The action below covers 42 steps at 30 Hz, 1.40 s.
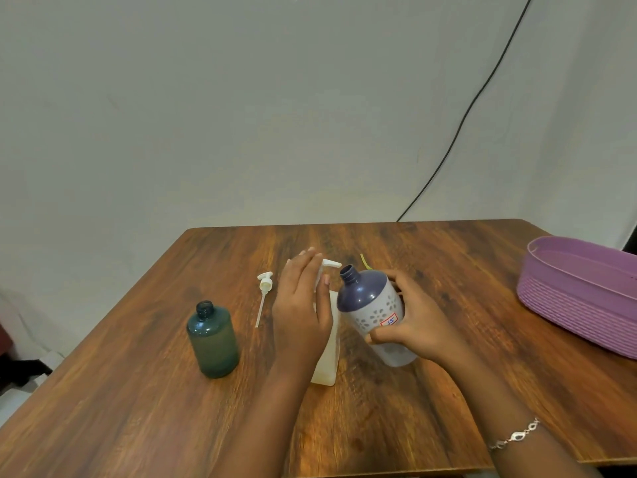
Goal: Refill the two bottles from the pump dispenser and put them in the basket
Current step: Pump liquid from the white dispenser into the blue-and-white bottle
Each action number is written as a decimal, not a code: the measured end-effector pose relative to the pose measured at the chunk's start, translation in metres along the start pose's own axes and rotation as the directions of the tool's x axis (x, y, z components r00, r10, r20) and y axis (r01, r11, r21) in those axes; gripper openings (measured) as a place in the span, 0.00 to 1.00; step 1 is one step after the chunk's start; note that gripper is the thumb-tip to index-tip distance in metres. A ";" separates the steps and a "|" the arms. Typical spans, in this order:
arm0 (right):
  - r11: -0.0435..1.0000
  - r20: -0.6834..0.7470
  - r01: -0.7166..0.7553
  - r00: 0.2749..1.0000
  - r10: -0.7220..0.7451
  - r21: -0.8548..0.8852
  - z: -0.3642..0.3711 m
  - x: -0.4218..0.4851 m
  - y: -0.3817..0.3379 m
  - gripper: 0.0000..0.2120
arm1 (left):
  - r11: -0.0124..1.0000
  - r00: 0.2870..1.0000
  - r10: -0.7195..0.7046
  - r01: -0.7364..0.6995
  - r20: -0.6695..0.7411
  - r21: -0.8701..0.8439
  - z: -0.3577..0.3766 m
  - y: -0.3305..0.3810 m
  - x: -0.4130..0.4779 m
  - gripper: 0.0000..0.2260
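A white pump dispenser (pixel 329 353) stands mid-table, mostly hidden behind my left hand (pixel 303 305), whose straight fingers rest on the pump head. Its nozzle points right. My right hand (pixel 412 322) grips a purple-and-white bottle (pixel 370 305) by its body, tilted left, with its open neck just under the nozzle. A dark green bottle (pixel 213 339) stands upright and uncapped to the left, apart from both hands. The purple basket (pixel 582 291) sits at the table's right edge.
A loose white pump cap with its tube (pixel 263 294) lies on the wooden table (pixel 138 391) between the green bottle and my left hand. A thin yellow piece (pixel 364 261) shows behind the purple bottle. A black cable (pixel 465 115) runs down the wall.
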State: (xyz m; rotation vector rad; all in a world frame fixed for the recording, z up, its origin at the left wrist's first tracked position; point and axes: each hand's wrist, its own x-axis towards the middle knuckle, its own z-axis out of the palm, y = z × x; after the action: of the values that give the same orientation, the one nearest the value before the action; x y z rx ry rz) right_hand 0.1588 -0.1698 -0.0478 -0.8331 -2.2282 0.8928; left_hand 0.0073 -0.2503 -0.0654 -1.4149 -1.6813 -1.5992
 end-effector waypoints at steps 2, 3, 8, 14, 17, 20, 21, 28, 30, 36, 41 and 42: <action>1.000 -0.010 0.005 1.000 -0.005 -0.013 0.001 0.001 -0.001 0.38 | 0.993 0.996 0.090 -0.090 0.003 0.081 0.000 -0.001 0.003 0.15; 1.000 -0.016 0.003 1.000 -0.003 -0.013 0.001 0.002 -0.002 0.38 | 0.988 0.993 0.119 -0.119 0.013 0.097 0.001 -0.001 0.005 0.14; 1.000 -0.032 -0.012 0.999 0.012 -0.008 0.003 0.003 -0.003 0.37 | 0.974 0.984 0.170 -0.177 0.060 0.140 0.000 0.003 0.014 0.12; 0.999 -0.036 -0.031 0.999 0.030 -0.030 0.005 0.005 -0.005 0.38 | 0.964 0.977 0.208 -0.213 0.049 0.159 0.001 -0.001 0.017 0.11; 0.999 -0.037 -0.045 0.998 0.044 -0.026 0.007 0.005 -0.005 0.38 | 0.970 0.978 0.203 -0.207 0.043 0.129 0.002 -0.003 0.017 0.11; 0.998 -0.046 -0.033 0.998 0.031 -0.060 0.008 0.007 -0.006 0.39 | 0.976 0.981 0.185 -0.190 0.050 0.106 0.003 -0.006 0.014 0.11; 0.997 -0.047 -0.024 0.999 0.021 -0.075 0.008 0.008 -0.007 0.39 | 0.977 0.982 0.181 -0.186 0.057 0.102 0.003 -0.007 0.013 0.12; 0.993 -0.045 0.003 0.999 -0.008 -0.118 0.000 0.011 -0.017 0.37 | 0.967 0.978 0.190 -0.201 0.082 0.156 -0.005 0.000 0.021 0.14; 0.987 -0.037 0.010 0.999 -0.016 -0.158 -0.001 0.012 -0.019 0.37 | 0.973 0.982 0.179 -0.187 0.069 0.133 -0.004 -0.001 0.020 0.14; 0.977 -0.029 -0.018 1.000 0.012 -0.214 0.002 0.010 -0.018 0.39 | 0.980 0.984 0.167 -0.173 0.066 0.097 -0.001 -0.007 0.015 0.13; 0.983 -0.052 -0.016 0.999 0.007 -0.181 -0.006 0.012 -0.026 0.37 | 0.973 0.981 0.187 -0.193 0.056 0.125 -0.002 0.004 0.027 0.14; 0.983 -0.053 -0.015 0.999 0.006 -0.182 -0.006 0.013 -0.026 0.37 | 0.975 0.983 0.178 -0.183 0.048 0.123 -0.002 0.004 0.026 0.14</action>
State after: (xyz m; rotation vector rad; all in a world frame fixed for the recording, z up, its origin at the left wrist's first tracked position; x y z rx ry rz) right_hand 0.1464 -0.1739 -0.0210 -0.9413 -2.2864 0.6702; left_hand -0.0001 -0.2427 -0.0412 -1.4934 -1.5941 -1.3514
